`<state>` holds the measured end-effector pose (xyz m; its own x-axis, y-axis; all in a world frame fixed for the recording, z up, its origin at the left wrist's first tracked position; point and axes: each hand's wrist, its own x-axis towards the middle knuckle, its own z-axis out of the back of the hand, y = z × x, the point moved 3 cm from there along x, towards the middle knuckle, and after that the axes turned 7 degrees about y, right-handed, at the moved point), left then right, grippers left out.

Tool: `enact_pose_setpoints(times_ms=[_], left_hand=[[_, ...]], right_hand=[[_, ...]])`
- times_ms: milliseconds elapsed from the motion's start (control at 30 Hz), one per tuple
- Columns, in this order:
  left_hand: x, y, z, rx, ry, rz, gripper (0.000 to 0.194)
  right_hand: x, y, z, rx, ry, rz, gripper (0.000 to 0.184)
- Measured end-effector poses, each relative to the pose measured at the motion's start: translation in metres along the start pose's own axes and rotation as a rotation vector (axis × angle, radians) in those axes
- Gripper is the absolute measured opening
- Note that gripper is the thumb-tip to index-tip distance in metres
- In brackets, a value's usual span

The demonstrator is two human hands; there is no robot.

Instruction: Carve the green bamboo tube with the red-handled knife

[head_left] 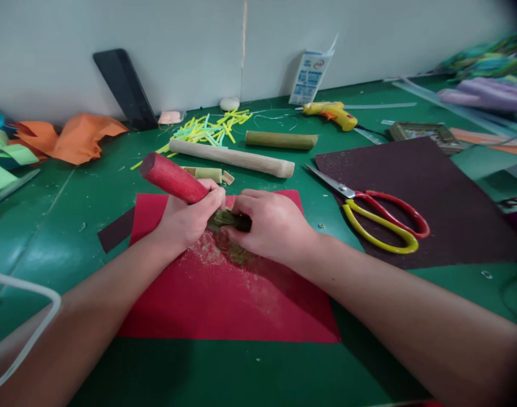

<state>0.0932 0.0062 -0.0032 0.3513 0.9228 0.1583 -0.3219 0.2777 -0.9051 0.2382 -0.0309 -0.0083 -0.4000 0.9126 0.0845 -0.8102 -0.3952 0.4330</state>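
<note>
- Fingers curled, your left hand (pixel 188 219) grips a round, smooth red handle (pixel 171 176), which tilts up toward the far left; the tool's lower end is hidden.
- Your right hand (pixel 278 223) closes around a short, rough green-brown piece (pixel 224 219), right beside your left hand.
- You have both hands over a flat sheet of red paper (pixel 224 311), where pale, crumbly debris (pixel 207 249) lies scattered beneath the piece.
- Beyond your hands, a long, pale wooden stick (pixel 233 157) lies on the glossy green table (pixel 199 373), with a shorter olive-green tube (pixel 281 140) farther off.
- To your right, metal scissors (pixel 349 194) with one red and one yellow handle lie partly on a dark maroon sheet (pixel 445 209).
- On the far side, you have a yellow glue gun (pixel 332 114).
</note>
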Motion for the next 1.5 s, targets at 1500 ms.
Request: enact_pose_setpoints(times_ms=[1500], left_hand=[[-0.0029, 0.0006, 0.0006, -0.048, 0.012, 0.021, 0.030]], right_hand=[[0.0021, 0.0002, 0.0011, 0.089, 0.016, -0.015, 0.020]])
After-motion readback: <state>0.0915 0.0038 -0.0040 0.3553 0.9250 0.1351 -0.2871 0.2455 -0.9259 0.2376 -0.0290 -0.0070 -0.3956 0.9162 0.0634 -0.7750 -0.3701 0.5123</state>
